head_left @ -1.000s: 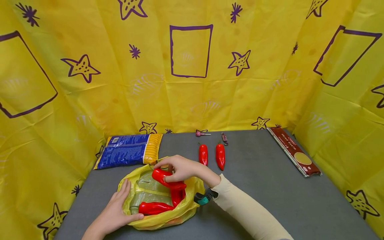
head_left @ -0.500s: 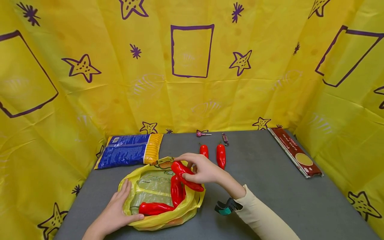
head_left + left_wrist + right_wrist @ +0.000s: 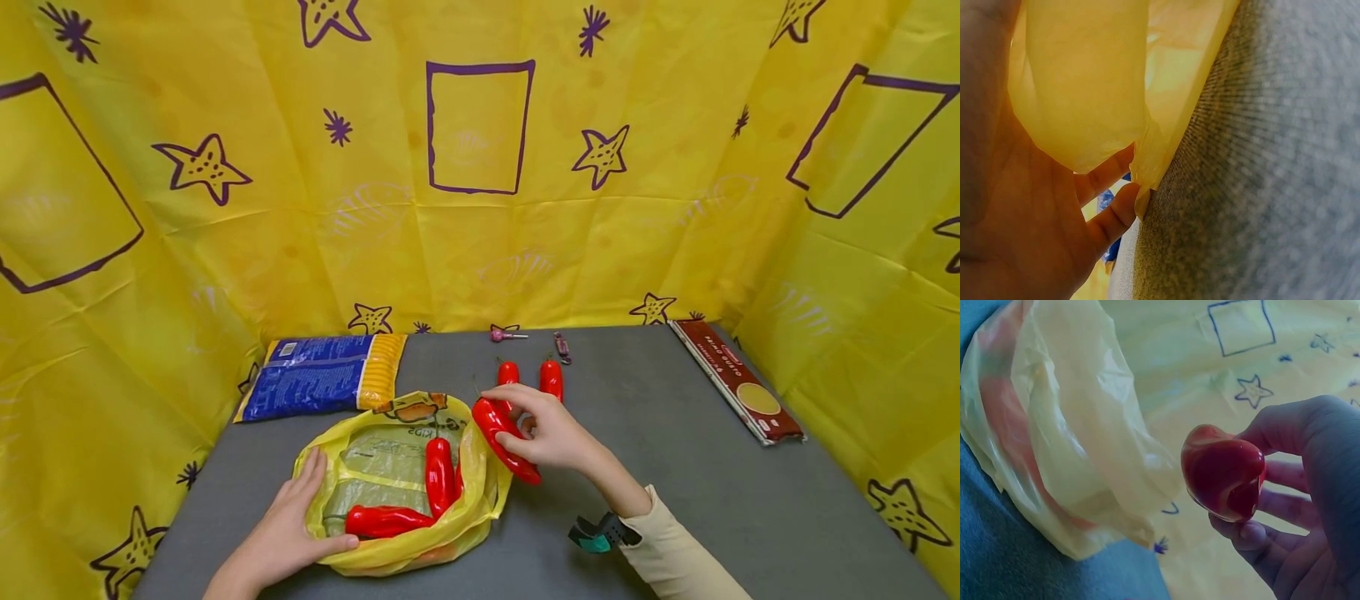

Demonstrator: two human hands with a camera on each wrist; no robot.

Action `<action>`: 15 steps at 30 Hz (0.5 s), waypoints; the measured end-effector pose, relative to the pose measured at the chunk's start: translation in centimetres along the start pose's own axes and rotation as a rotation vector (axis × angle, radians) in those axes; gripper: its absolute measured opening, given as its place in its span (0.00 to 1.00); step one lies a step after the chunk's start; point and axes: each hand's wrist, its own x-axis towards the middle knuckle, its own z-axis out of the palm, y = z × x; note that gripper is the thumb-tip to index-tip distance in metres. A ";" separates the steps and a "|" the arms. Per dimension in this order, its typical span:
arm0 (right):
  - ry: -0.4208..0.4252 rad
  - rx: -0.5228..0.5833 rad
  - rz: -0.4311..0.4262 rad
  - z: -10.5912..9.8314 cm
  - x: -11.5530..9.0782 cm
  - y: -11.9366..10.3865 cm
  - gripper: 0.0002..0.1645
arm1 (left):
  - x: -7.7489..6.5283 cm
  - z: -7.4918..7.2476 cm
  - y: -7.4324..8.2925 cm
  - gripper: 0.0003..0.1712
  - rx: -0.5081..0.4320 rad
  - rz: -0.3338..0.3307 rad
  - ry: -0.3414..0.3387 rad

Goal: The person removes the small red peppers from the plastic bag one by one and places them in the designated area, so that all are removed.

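My right hand (image 3: 555,429) grips a long red pepper (image 3: 493,425) just outside the right rim of a yellow plastic bag (image 3: 420,557). The fingers and thumb close around the pepper's middle, and its blunt end (image 3: 1222,475) faces the right wrist camera. My left hand (image 3: 288,533) rests against the bag's left side with straight fingers, the thumb along the front rim. Inside the open bag lie a red pepper (image 3: 386,522) on its side and another red pepper (image 3: 438,475) leaning at the right. A further red piece beside that one is mostly hidden by the bag wall.
Behind the right hand lie two more red peppers, a left one (image 3: 507,372) and a right one (image 3: 551,379). A lollipop (image 3: 497,335) and a wrapped candy (image 3: 562,347) are farther back. A blue packet (image 3: 315,375) lies back left, a brown spaghetti packet (image 3: 738,387) at right.
My right hand has carried the gripped pepper out of the bag, rightward past its rim. The left hand stays in place against the bag.
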 end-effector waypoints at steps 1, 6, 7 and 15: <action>0.011 0.004 0.002 -0.1 0.0 0.1 0.33 | 0.0 0.0 0.0 0.80 -0.001 -0.001 0.003; 0.055 0.013 0.051 -0.7 0.0 0.7 0.33 | -0.1 -0.1 -0.2 0.80 -0.002 0.009 0.012; 0.066 0.010 0.068 -0.9 0.0 0.9 0.33 | -0.2 0.0 -0.2 0.81 -0.002 0.009 0.018; 0.226 -0.072 0.220 -3.6 -1.3 5.0 0.32 | -0.2 0.0 0.0 0.81 -0.013 0.002 0.011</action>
